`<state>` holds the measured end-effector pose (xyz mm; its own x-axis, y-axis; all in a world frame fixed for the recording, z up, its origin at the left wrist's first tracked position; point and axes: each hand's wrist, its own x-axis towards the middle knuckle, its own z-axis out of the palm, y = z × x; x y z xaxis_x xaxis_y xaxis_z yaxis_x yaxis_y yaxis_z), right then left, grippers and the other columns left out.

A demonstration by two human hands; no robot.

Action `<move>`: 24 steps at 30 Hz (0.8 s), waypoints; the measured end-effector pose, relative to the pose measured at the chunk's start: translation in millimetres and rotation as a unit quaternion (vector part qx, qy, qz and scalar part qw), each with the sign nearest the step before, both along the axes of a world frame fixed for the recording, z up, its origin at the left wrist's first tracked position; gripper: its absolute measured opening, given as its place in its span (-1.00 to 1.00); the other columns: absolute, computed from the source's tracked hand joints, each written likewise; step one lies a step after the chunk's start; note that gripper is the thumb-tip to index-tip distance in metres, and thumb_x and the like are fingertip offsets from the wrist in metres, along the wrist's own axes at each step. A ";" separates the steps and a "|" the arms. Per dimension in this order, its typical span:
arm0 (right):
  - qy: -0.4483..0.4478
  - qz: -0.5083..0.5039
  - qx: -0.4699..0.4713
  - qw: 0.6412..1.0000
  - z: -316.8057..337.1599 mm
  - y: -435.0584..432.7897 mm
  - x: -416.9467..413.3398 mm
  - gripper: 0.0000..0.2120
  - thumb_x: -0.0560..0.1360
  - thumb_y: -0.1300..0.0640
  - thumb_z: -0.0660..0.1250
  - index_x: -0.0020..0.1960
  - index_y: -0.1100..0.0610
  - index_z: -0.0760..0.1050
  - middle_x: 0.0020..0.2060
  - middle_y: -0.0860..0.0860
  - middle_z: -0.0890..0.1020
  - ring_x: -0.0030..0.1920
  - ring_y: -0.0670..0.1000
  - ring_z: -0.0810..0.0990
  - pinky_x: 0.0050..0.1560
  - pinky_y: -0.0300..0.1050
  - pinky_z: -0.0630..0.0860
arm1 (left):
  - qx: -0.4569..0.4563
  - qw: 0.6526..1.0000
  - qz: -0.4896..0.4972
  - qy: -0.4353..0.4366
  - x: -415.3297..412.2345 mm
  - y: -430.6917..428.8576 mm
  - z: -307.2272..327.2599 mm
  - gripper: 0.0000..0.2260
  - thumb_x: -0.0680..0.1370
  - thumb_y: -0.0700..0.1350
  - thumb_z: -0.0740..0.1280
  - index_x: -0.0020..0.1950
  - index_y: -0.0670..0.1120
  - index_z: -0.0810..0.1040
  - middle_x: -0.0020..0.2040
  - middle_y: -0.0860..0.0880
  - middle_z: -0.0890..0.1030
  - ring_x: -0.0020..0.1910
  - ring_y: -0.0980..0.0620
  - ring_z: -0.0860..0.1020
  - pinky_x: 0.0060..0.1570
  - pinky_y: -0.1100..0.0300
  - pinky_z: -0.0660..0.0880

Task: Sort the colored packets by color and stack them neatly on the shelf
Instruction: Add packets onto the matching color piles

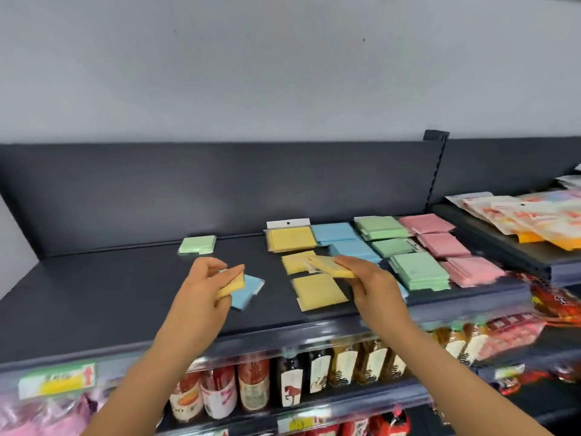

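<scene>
Over the dark shelf (94, 294), my left hand (204, 287) grips a small stack of yellow packets (234, 284), held just above a blue packet (248, 291) that lies on the shelf. Right of it, my right hand (371, 284) holds another stack of yellow packets (330, 265) above two yellow piles (320, 291). A third yellow pile (290, 239) sits at the back. Further right run columns of blue packets (334, 232), green packets (418, 272) and pink packets (443, 245). One green stack (198, 245) stands alone at the back left.
A neighbouring shelf (490, 243) at the right carries orange and white snack bags (518, 221). Below the shelf edge stand bottles (251, 388) and more packaged goods (509, 335). A dark back panel (220, 190) closes the shelf behind.
</scene>
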<state>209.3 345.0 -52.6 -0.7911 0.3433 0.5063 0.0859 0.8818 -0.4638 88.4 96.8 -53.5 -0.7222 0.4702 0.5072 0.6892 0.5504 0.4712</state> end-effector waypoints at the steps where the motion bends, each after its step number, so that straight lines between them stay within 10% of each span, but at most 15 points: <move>1: 0.001 0.007 0.008 1.000 1.9 6.3 5.5 -0.61 0.50 0.39 0.24 0.27 0.10 0.51 0.21 0.07 0.58 0.20 0.12 0.55 0.23 -0.06 0.45 | -0.007 1.000 0.012 0.024 8.4 6.0 -0.2 -0.50 0.41 -0.41 0.33 0.24 0.05 0.56 0.07 0.01 0.38 -0.02 0.00 0.41 -0.05 0.12 0.43; 10: -0.079 0.057 0.150 0.984 17.2 19.9 10.2 -0.42 0.50 0.41 0.17 0.46 0.07 0.24 0.45 0.04 0.32 0.46 0.03 0.26 0.41 -0.09 0.23 | 0.039 0.992 0.099 0.065 73.4 25.3 15.5 -0.81 0.38 -0.28 0.47 -0.07 -0.05 0.68 -0.27 0.12 0.51 -0.24 -0.03 0.52 -0.29 0.34 0.36; 16: -0.153 0.095 0.243 0.953 12.3 9.7 -18.7 -0.44 0.52 0.41 0.15 0.49 0.16 0.15 0.51 0.11 0.15 0.52 0.09 0.05 0.50 -0.08 -0.08 | 0.107 0.986 0.116 0.058 82.5 27.8 8.4 -0.67 0.41 -0.42 0.35 0.02 -0.05 0.65 0.02 0.13 0.57 0.00 0.14 0.51 -0.02 0.34 0.39; 24: -0.286 0.148 0.185 0.928 1.7 19.7 -26.5 -0.55 0.46 0.41 0.13 0.31 0.16 0.40 0.30 0.10 0.46 0.25 0.15 0.45 0.22 0.02 0.46 | 0.102 0.986 0.103 0.081 68.0 44.0 8.1 -0.67 0.41 -0.46 0.34 0.06 -0.14 0.65 0.10 0.12 0.52 0.15 0.06 0.48 0.18 0.08 0.44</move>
